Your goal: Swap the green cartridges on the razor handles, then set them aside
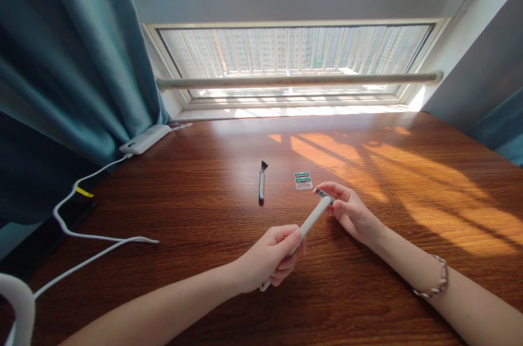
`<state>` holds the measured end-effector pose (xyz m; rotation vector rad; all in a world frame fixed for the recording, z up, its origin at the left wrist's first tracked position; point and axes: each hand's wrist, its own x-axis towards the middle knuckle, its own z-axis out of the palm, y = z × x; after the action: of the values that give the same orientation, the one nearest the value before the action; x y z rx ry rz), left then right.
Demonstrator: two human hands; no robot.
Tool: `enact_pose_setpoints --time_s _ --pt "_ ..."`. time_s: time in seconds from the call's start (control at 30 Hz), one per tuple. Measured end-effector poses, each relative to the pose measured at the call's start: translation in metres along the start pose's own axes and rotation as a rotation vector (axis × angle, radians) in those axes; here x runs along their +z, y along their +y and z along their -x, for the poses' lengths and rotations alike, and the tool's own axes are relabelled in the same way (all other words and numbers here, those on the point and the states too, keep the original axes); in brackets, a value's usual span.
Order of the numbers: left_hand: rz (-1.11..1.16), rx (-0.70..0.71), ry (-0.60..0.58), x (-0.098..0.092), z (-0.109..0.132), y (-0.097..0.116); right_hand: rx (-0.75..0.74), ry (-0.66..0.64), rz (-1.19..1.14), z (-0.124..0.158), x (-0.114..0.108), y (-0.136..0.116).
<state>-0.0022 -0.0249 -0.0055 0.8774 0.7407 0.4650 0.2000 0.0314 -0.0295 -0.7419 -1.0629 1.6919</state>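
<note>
My left hand (pixel 281 253) is wrapped round a long white handle (pixel 312 220), which slants up to the right. Between the fingertips of my right hand (pixel 351 210) is a small dark razor head (pixel 323 194), and the handle's upper end meets or overlaps it; whether they are joined I cannot tell. A clear case (pixel 303 181) with green-striped razor cartridges lies just beyond my right hand. Further left, a dark and silver razor (pixel 261 185) lies on the wooden table, its head pointing towards the window.
On the wooden table (pixel 196 193), a white power strip (pixel 145 140) lies at the back left by the blue curtain (pixel 81 52). Its white cable (pixel 98 236) runs down the left side. A white curved object (pixel 18 297) stands at the lower left corner.
</note>
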Motion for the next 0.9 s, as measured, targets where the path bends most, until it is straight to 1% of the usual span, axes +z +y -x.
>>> enact_pose_setpoints --time_s 0.07,0.1,0.43,0.57,0.67,0.8,0.9 --pt "-0.004 -0.011 -0.03 0.0007 0.0007 0.0 0.001 0.007 0.005 0.0001 -0.0004 0.0006" --pt "-0.008 -0.01 -0.027 0.0008 0.0008 0.0002 0.004 0.008 0.005 0.0001 -0.0006 0.001" --pt "-0.009 0.037 0.138 -0.0005 -0.0021 -0.0002 0.009 -0.003 0.004 -0.0004 0.0 0.0006" --pt "0.002 0.046 0.158 -0.0013 -0.0027 -0.0009 0.015 0.002 -0.002 0.0001 0.0002 0.0002" --pt "-0.011 0.037 0.12 -0.0007 -0.0018 -0.0009 0.016 -0.009 -0.01 0.0004 0.0002 0.0001" --pt "-0.045 -0.016 0.002 0.0016 0.0012 0.0004 0.014 0.0 0.018 0.0006 0.0001 0.0001" --pt "-0.047 -0.036 -0.025 0.0026 0.0024 0.0018 0.006 0.01 0.05 0.0004 -0.0007 0.0005"
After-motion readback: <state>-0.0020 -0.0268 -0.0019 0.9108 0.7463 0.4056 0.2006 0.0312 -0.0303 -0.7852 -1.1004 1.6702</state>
